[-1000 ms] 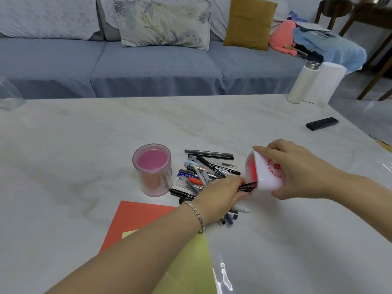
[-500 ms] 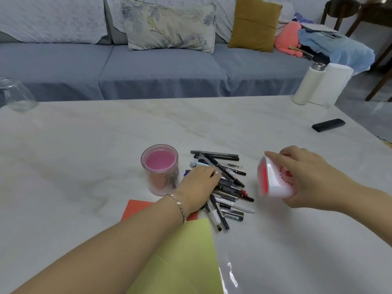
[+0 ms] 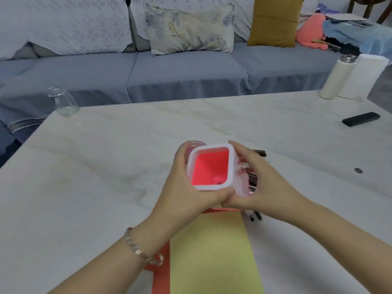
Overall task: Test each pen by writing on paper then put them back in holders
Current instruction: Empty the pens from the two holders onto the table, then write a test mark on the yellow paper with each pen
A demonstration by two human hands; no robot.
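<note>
Both hands cradle the white square holder point(image 3: 212, 166) with its mouth turned up toward the person, probably so the red inside can be checked before pens return. The left hand point(image 3: 186, 194) wraps its left wall and the right hand point(image 3: 261, 187) its right wall. Each grip is clamped on it, thumbs meeting at its near edge. The pens point(image 3: 260, 153) lie on the desk point(image 3: 106, 166) just behind and right of the holder. The yellow paper point(image 3: 214, 251) lies just nearer than it.

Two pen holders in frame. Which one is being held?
The square white holder with the red inside, gripped between the left hand and right hand. The round pink holder sits behind it, mostly hidden.
</note>
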